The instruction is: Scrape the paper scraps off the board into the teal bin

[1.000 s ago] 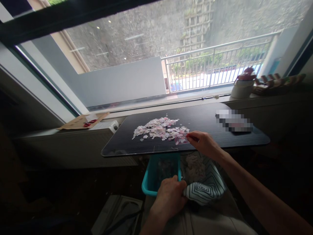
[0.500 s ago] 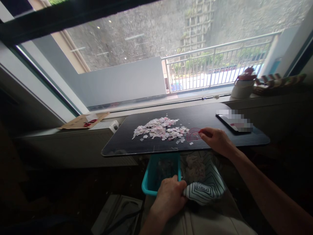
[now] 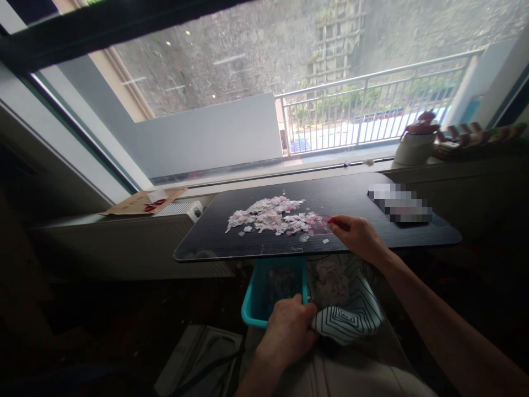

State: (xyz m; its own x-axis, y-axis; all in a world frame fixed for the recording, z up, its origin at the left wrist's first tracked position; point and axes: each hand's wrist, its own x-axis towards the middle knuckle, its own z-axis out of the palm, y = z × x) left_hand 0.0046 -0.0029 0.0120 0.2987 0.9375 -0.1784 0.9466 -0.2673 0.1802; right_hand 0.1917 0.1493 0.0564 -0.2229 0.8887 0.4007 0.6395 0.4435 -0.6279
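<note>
A heap of small white and pinkish paper pieces lies on the dark tabletop. My right hand is closed in a pinch on a thin, clear sheet with a red print, whose left end meets the heap. Below the table edge, my left hand is closed on the rim of a turquoise bin and the edge of a striped cloth bag. Clear scraps lie inside the bin, and crumpled pale pieces are in the bag.
A dark flat object, partly blurred out, rests at the table's right. On the sill stand a white jug and a basket. Brown paper with red scissors lies at the left. A pale box is on the floor.
My right hand has moved slightly left, bringing the clear printed sheet against the paper heap. My left hand keeps its hold; the whole view has shifted a little.
</note>
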